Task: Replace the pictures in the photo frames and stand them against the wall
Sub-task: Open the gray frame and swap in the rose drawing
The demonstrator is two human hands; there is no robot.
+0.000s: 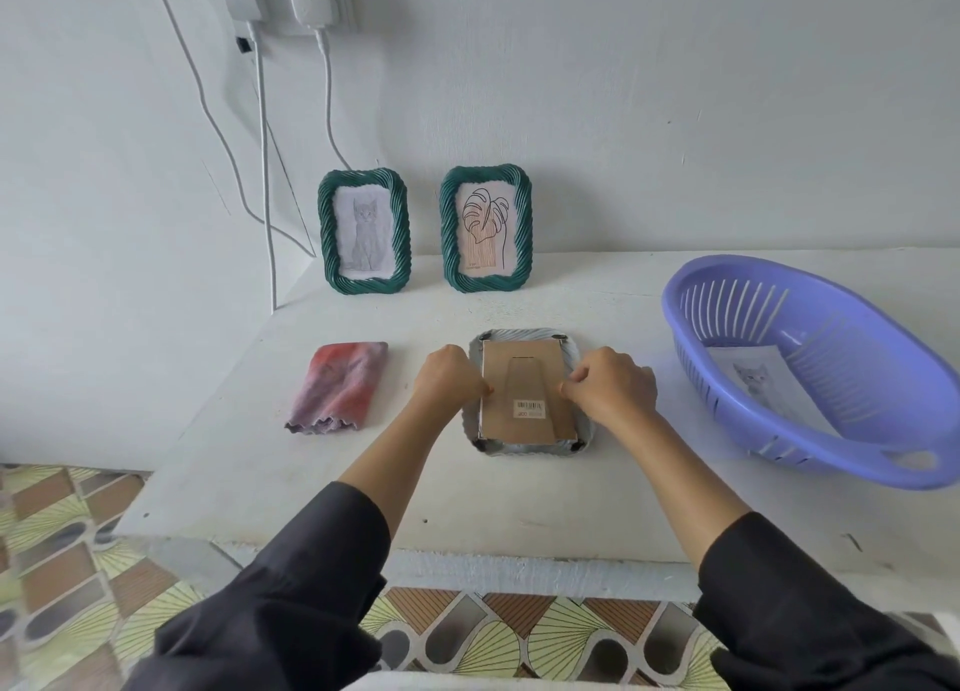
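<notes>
cloth (337, 389) left, basket (737, 305) right, green frames (365, 231) behind

At the back of the table (519, 498), up against the wall (623, 92): cat frame (365, 231) on the left, leaf frame (485, 228) just beside it on the right. In front of them, flat on the table: third frame (527, 394), between left hand (447, 381) and right hand (613, 386). Left of that, a cloth (340, 386); far right, a basket (831, 373) with a paper (763, 378) inside.

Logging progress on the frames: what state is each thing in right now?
Cat frame: upright, leaning on wall.
Leaf frame: upright, leaning on wall.
White frame: face down, backing on.
Left hand: pinching backing's left edge.
Right hand: pinching backing's right edge.
Cloth: folded, flat.
Basket: holds a cat picture.
</notes>
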